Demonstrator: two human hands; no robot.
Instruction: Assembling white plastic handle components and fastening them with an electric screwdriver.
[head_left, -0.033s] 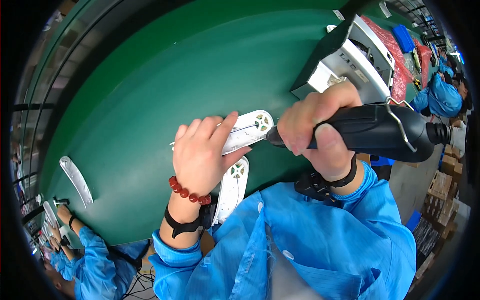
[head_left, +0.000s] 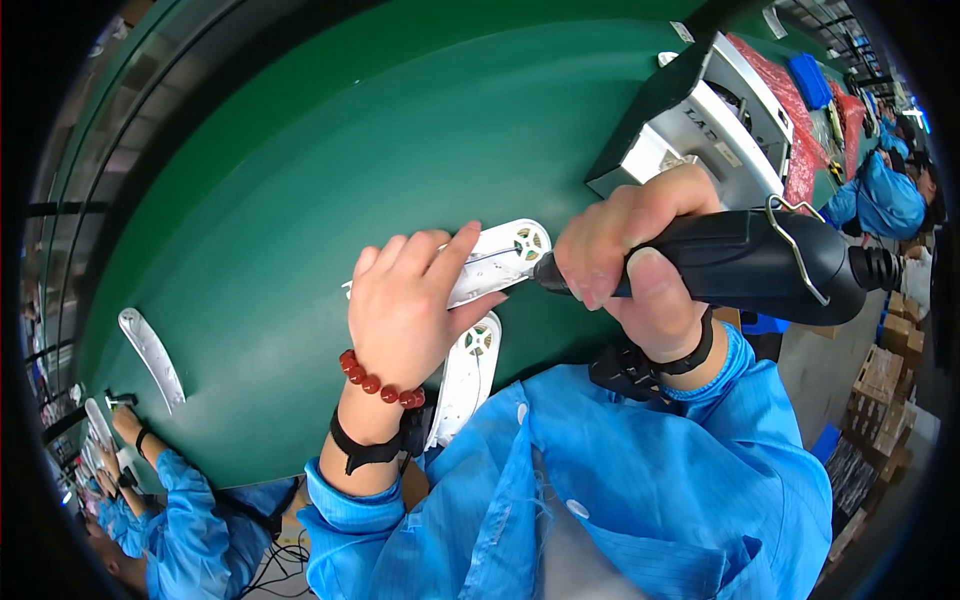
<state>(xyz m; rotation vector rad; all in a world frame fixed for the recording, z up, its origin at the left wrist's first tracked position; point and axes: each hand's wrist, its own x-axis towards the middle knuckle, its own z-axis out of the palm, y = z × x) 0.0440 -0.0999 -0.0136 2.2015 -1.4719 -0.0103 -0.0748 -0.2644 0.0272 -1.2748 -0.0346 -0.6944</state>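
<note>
White plastic housing lies flat on the green surface under my left hand, which presses it still, while my right hand grips the black electric screwdriver, whose tip I should keep square to the screw.

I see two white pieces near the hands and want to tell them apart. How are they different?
The upper white piece lies across the green table, pinned under the left hand, with the black electric screwdriver in the right hand at it. The lower white piece lies lengthwise toward the person, untouched. Both are long, white, with a round vented end.
</note>
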